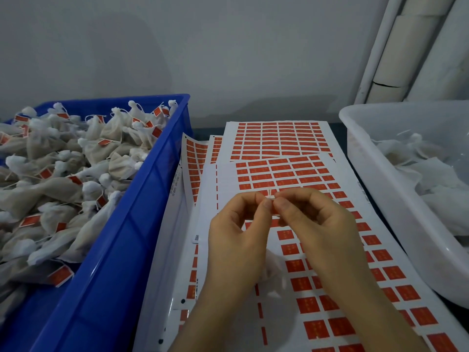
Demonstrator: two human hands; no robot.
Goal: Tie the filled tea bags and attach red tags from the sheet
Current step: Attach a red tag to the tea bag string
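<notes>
Tea bag string pinched between both hands over the tag sheet

Tea bag (272, 273), white and blurred, hangs below the two hands, above the near sheet of red tags (317, 308), partly hidden by the wrists. Sheet is the landmark for everything else.

Left hand (236, 232) above the sheet's middle: thumb and forefinger curled, tips pinching a thin white string (269, 195). Right hand (314, 219) just beside it, fingers curled the same way, pinching the same string from the other side. Fingertips of both hands meet at the string; a short loop or knot sticks up there, too small to tell which. Something red shows between the thumbs, cannot tell whether it is a held tag or the sheet behind.

More tag sheets (279, 138) lie overlapped beyond the near sheet, some rows already peeled to bare white backing.

Left of the sheet, touching its edge: blue crate (142, 224) heaped with tied tea bags (63, 174), red tags on their strings.

Right of the sheet: white tub (375, 158) holding white bags (426, 174), blurred, no tags visible on them.

Beyond the sheets: grey wall (177, 47); white pipes (406, 47) lean at far right behind the tub.
</notes>
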